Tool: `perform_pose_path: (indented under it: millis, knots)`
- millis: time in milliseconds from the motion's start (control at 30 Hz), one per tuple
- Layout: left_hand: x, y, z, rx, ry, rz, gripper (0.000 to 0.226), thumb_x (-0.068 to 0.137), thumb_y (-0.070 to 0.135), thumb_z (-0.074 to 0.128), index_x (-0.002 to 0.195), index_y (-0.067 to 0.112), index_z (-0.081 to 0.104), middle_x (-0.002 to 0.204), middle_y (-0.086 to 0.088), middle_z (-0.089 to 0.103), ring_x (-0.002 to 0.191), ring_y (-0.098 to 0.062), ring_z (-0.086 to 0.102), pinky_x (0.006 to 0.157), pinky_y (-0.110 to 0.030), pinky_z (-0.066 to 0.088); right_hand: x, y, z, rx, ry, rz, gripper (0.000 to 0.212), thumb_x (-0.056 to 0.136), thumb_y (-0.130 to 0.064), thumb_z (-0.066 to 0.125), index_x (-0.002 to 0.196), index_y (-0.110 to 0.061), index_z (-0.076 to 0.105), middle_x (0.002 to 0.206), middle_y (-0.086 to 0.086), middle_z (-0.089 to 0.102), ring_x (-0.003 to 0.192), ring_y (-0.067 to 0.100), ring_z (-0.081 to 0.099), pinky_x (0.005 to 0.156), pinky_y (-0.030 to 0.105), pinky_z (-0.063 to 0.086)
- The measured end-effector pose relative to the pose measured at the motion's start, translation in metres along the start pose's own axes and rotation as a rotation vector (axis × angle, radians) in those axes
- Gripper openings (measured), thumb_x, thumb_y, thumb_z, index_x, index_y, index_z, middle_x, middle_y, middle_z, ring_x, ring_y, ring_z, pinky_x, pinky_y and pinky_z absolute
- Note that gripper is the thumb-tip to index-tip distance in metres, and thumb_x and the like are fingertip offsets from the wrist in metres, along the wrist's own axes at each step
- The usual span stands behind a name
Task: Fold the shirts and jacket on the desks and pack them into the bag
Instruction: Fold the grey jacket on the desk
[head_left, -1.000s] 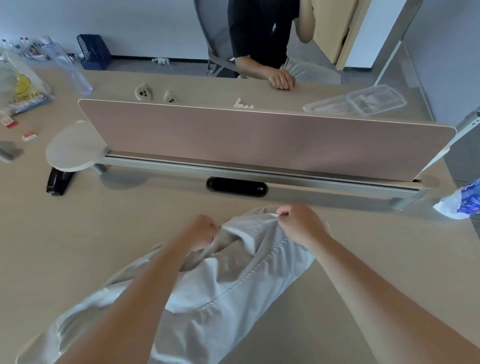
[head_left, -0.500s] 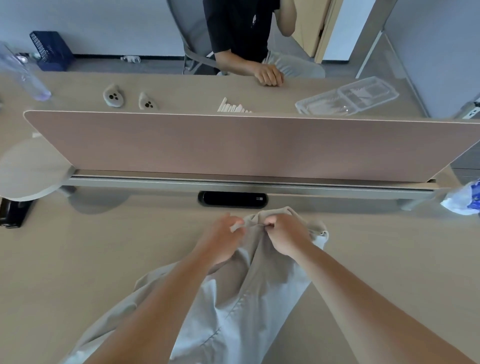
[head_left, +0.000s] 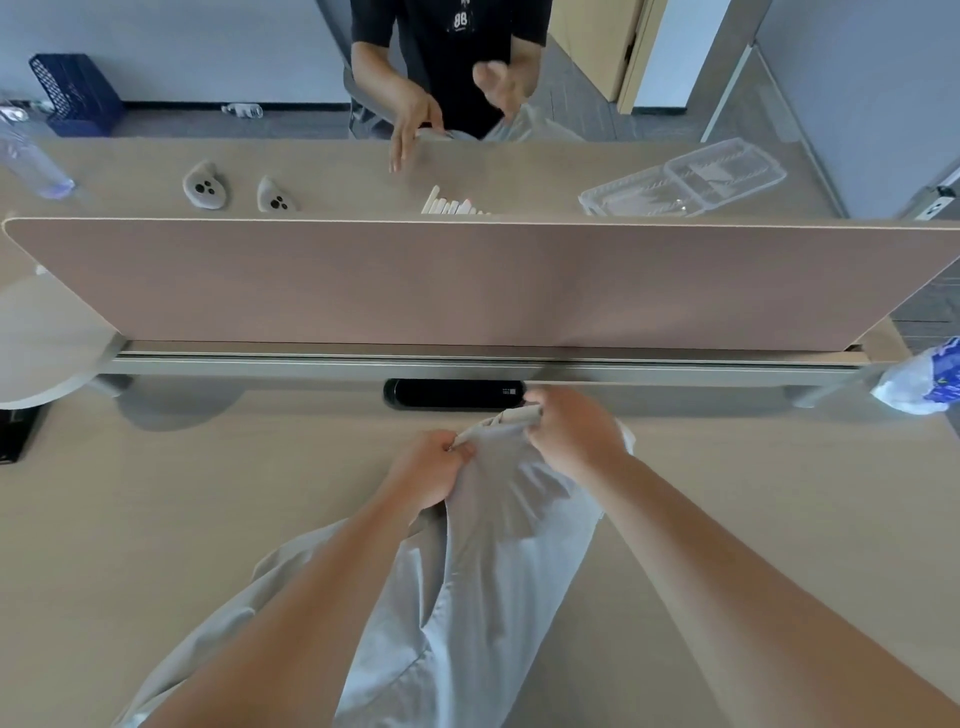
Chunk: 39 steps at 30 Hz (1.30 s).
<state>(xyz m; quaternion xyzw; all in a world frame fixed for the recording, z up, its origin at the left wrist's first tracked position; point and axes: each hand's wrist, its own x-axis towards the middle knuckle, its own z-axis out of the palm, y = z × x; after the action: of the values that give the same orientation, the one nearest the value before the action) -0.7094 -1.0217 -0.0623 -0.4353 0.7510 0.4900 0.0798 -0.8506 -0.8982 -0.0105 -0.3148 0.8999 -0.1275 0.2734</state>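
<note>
Stretched farther and rightward at the collar end since half a second ago. On the bench (head_left: 156, 519), near centre, pale shirt (head_left: 493, 571) lying bunched lengthwise. Left hand (head_left: 431, 473) and right hand (head_left: 571, 431) both pinching its far edge, probably to pull it flat for folding.

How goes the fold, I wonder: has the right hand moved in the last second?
Yes. The right hand, pinching the pale grey shirt, moved forward, up to the right end of the black oval desk slot.

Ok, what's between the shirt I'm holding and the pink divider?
Head view: a black oval slot and a grey rail lie between the shirt and the divider.
</note>
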Motion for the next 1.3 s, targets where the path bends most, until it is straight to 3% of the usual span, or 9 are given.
perform_pose_path:
  millis: [133,233,400,500,600,767,933,1100,1300]
  knots:
    - [-0.001,0.008,-0.002,0.038,0.034,-0.081,0.045,0.097,0.025,0.054,0.059,0.02,0.031,0.056,0.005,0.034,0.055,-0.018,0.031,0.055,-0.032,0.022,-0.015,0.032,-0.027,-0.009,0.044,0.139,0.009,0.084,-0.026,0.055,0.077,-0.023,0.059,0.069,-0.005,0.06,0.071,0.022,0.059,0.056,0.026,0.036]
    - [-0.007,0.016,-0.002,0.13,0.04,-0.097,0.042,0.096,0.024,0.053,0.058,0.019,0.035,0.058,0.002,0.039,0.056,-0.021,0.036,0.057,-0.031,0.026,-0.023,0.055,-0.029,0.088,-0.013,0.143,0.019,0.086,-0.034,0.062,0.069,-0.025,0.06,0.057,0.0,0.053,0.053,0.018,0.05,0.053,0.028,0.033]
    - [-0.018,0.054,0.004,0.394,0.151,0.005,0.014,0.076,0.014,0.051,0.065,0.021,0.045,0.061,0.003,0.054,0.056,-0.022,0.051,0.051,-0.026,0.033,-0.024,0.065,-0.018,0.121,0.027,0.109,0.03,0.098,-0.032,0.055,0.069,-0.024,0.058,0.059,-0.003,0.052,0.058,0.017,0.051,0.051,0.027,0.03]
    - [-0.015,0.068,0.016,0.376,0.029,0.07,0.008,0.078,0.022,0.055,0.072,0.017,0.055,0.066,0.001,0.058,0.062,-0.024,0.056,0.055,-0.029,0.037,-0.027,0.06,-0.016,0.044,0.064,0.094,0.039,0.102,-0.033,0.048,0.063,-0.031,0.043,0.062,-0.006,0.048,0.067,0.02,0.051,0.053,0.028,0.029]
    - [-0.01,0.067,0.019,0.409,-0.015,0.081,0.018,0.086,0.032,0.061,0.074,0.02,0.056,0.072,-0.002,0.062,0.07,-0.025,0.061,0.06,-0.031,0.041,-0.032,0.062,-0.019,-0.033,0.079,0.073,0.039,0.103,-0.035,0.044,0.065,-0.029,0.04,0.065,-0.007,0.048,0.076,0.025,0.054,0.055,0.029,0.031]
    - [-0.005,0.069,0.011,0.259,0.127,0.116,0.025,0.091,0.019,0.057,0.066,0.015,0.053,0.062,0.0,0.055,0.064,-0.025,0.057,0.056,-0.031,0.038,-0.021,0.049,-0.032,-0.06,0.101,0.014,0.033,0.103,-0.035,0.047,0.074,-0.021,0.051,0.068,-0.005,0.051,0.076,0.025,0.053,0.053,0.027,0.03]
    - [0.016,0.049,0.006,0.133,0.2,0.101,0.027,0.092,0.02,0.054,0.067,0.011,0.057,0.077,-0.012,0.064,0.07,-0.032,0.061,0.061,-0.035,0.046,0.007,0.031,-0.019,0.171,0.072,-0.016,0.021,0.101,-0.034,0.052,0.091,-0.019,0.064,0.077,-0.002,0.063,0.079,0.024,0.06,0.061,0.029,0.04]
    - [0.036,0.035,0.008,0.147,0.114,0.067,0.018,0.086,0.019,0.044,0.071,0.012,0.052,0.071,-0.012,0.059,0.076,-0.039,0.065,0.07,-0.052,0.058,0.026,0.028,0.012,0.014,0.084,-0.068,0.023,0.101,-0.032,0.047,0.09,-0.024,0.065,0.079,-0.005,0.062,0.081,0.026,0.06,0.063,0.028,0.041]
    - [0.033,0.031,0.021,0.2,0.009,0.095,0.016,0.082,0.012,0.041,0.074,0.012,0.054,0.066,-0.007,0.056,0.067,-0.034,0.058,0.06,-0.04,0.046,0.016,0.034,0.02,-0.175,0.072,-0.001,0.024,0.1,-0.025,0.044,0.108,-0.031,0.066,0.101,0.001,0.068,0.09,0.028,0.06,0.071,0.031,0.037]
